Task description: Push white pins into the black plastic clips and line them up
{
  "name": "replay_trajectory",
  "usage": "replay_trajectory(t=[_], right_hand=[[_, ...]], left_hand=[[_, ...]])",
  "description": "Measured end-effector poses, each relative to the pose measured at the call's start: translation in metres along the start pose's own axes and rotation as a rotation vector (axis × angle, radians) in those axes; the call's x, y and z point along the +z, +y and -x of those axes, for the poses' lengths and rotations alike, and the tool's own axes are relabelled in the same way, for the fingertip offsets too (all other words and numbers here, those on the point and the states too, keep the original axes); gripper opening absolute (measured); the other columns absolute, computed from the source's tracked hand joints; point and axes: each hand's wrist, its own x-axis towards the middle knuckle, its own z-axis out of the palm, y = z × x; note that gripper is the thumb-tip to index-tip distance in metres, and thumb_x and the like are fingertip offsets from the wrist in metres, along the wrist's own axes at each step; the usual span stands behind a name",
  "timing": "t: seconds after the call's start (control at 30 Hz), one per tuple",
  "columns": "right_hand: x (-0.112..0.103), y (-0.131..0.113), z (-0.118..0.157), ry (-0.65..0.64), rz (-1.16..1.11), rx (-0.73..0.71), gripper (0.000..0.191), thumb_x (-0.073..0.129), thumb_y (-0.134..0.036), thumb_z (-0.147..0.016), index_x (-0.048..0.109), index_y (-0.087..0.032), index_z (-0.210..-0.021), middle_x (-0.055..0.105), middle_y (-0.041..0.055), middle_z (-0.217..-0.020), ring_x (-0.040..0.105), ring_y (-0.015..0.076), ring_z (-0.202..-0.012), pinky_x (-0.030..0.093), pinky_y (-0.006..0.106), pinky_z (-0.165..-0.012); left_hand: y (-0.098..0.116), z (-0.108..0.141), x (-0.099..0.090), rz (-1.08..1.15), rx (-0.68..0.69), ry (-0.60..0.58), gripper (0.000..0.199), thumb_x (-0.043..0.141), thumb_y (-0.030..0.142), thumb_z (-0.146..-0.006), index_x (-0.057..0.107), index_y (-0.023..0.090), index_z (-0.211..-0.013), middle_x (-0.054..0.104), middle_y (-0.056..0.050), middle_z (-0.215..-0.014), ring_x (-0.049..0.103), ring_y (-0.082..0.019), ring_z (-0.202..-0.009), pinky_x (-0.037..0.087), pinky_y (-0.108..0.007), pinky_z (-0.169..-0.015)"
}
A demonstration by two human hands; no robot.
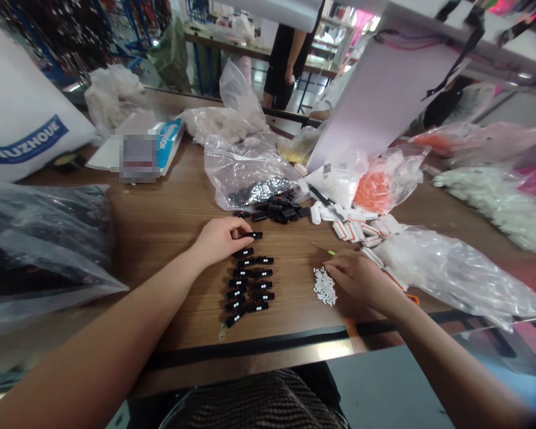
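Observation:
My left hand point(226, 238) pinches a small black plastic part point(257, 235) with white dots just above the wooden table. Below that hand lie two uneven columns of similar black parts point(262, 273), most showing a pair of white dots. My right hand point(351, 271) is closed around a thin pointed tool point(332, 252) with a green section; its thin tip points left, toward the middle of the table. Right beside those fingers is a small heap of tiny white pieces point(324, 287). The rest of the tool is hidden in the hand.
A clear bag point(250, 164) spills loose black parts point(281, 207) behind my hands. White pieces with orange edges point(351, 231) lie at right, near a bag of orange pieces point(377, 185) and a clear bag point(451, 268). Another person point(288, 59) stands beyond the table.

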Motion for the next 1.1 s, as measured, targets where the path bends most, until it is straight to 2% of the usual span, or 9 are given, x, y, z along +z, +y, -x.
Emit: replay_trajectory(t=[0.07, 0.23, 0.5, 0.63, 0.7, 0.8, 0.93, 1.1], right_hand=[[-0.001, 0.007, -0.002, -0.027, -0.084, 0.005, 0.034, 0.049, -0.031, -0.095, 0.068, -0.02, -0.069, 0.068, 0.0022, -0.072, 0.059, 0.0163, -0.066, 0.039, 0.029, -0.063], [0.001, 0.016, -0.005, -0.029, -0.194, 0.028, 0.023, 0.056, -0.036, -0.092, 0.076, -0.023, -0.089, 0.075, 0.0025, -0.088, 0.066, 0.0186, -0.075, 0.045, 0.03, -0.069], [-0.001, 0.006, -0.008, 0.0, -0.102, -0.001, 0.028, 0.054, -0.029, -0.087, 0.065, -0.02, -0.062, 0.064, 0.0008, -0.061, 0.053, 0.0145, -0.054, 0.034, 0.028, -0.055], [-0.001, -0.001, -0.013, 0.012, -0.163, 0.058, 0.023, 0.054, -0.027, -0.082, 0.064, -0.02, -0.062, 0.063, -0.0007, -0.057, 0.052, 0.0136, -0.051, 0.034, 0.028, -0.052], [-0.001, -0.012, -0.023, 0.054, -0.246, 0.063, 0.02, 0.055, -0.028, -0.082, 0.067, -0.02, -0.068, 0.067, 0.0002, -0.063, 0.057, 0.0148, -0.056, 0.04, 0.028, -0.055], [-0.002, -0.037, -0.048, 0.126, -0.39, -0.025, 0.016, 0.058, -0.03, -0.083, 0.068, -0.021, -0.075, 0.07, 0.0027, -0.074, 0.062, 0.0165, -0.067, 0.047, 0.029, -0.064], [0.008, -0.066, -0.093, 0.137, -0.48, -0.13, 0.011, 0.06, -0.027, -0.083, 0.067, -0.02, -0.078, 0.07, 0.0025, -0.077, 0.061, 0.0152, -0.069, 0.048, 0.028, -0.065], [0.022, -0.076, -0.128, 0.1, -0.462, -0.228, 0.01, 0.06, -0.023, -0.081, 0.068, -0.019, -0.078, 0.067, 0.0012, -0.074, 0.058, 0.0137, -0.066, 0.046, 0.027, -0.063]], left_hand=[[0.001, 0.0, 0.0, 0.001, -0.003, 0.002, 0.015, 0.075, 0.032, -0.078, 0.073, 0.021, -0.087, 0.062, 0.004, -0.062, 0.053, -0.011, -0.055, 0.039, -0.025, -0.058], [0.0, 0.0, 0.0, 0.0, -0.003, 0.003, 0.014, 0.075, 0.032, -0.077, 0.073, 0.021, -0.087, 0.062, 0.004, -0.062, 0.053, -0.012, -0.055, 0.038, -0.025, -0.058], [-0.002, 0.0, 0.001, 0.016, -0.003, 0.002, 0.015, 0.076, 0.032, -0.076, 0.073, 0.022, -0.087, 0.063, 0.004, -0.064, 0.054, -0.012, -0.057, 0.039, -0.025, -0.058], [0.002, 0.0, 0.0, 0.017, -0.012, 0.004, 0.012, 0.074, 0.031, -0.076, 0.073, 0.022, -0.084, 0.063, 0.003, -0.066, 0.054, -0.012, -0.057, 0.038, -0.024, -0.057], [0.004, 0.0, 0.0, 0.017, -0.015, 0.006, 0.011, 0.075, 0.03, -0.076, 0.074, 0.022, -0.084, 0.064, 0.003, -0.067, 0.055, -0.012, -0.058, 0.039, -0.024, -0.057], [0.006, 0.001, -0.001, 0.022, -0.019, 0.008, 0.011, 0.074, 0.029, -0.075, 0.074, 0.022, -0.084, 0.064, 0.004, -0.067, 0.055, -0.012, -0.058, 0.039, -0.024, -0.057], [0.007, 0.002, -0.002, 0.031, -0.011, 0.004, 0.009, 0.074, 0.028, -0.076, 0.074, 0.023, -0.083, 0.064, 0.004, -0.067, 0.055, -0.013, -0.059, 0.038, -0.024, -0.057], [0.006, 0.002, -0.002, 0.021, -0.002, 0.012, 0.01, 0.074, 0.028, -0.075, 0.074, 0.024, -0.084, 0.064, 0.004, -0.069, 0.055, -0.012, -0.06, 0.037, -0.024, -0.057]])
